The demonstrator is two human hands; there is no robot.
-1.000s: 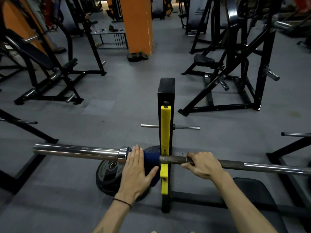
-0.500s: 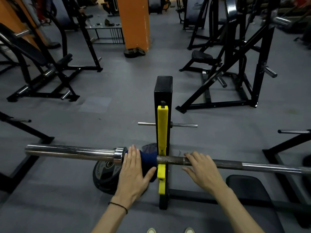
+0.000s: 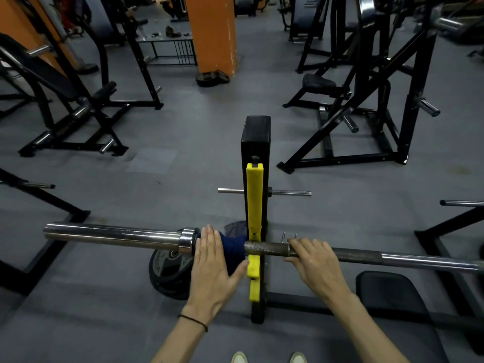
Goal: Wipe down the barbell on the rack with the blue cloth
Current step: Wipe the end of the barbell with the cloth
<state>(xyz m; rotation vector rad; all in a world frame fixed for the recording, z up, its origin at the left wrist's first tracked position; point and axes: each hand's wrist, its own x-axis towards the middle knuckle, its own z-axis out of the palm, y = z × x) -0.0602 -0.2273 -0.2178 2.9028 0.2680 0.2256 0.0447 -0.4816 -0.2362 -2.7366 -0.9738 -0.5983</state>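
On the barbell, left hand flat over blue cloth.

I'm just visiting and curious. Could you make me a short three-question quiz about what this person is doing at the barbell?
1. True or false: the left hand presses the blue cloth flat against the barbell.
2. Which side of the yellow hook is the right hand on? A. left B. right
3. Fill in: a weight ___ lies on the floor under the bar.

Key: 1 true; 2 B; 3 plate.

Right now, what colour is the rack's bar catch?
Yellow bar catch, on the black upright; head view.
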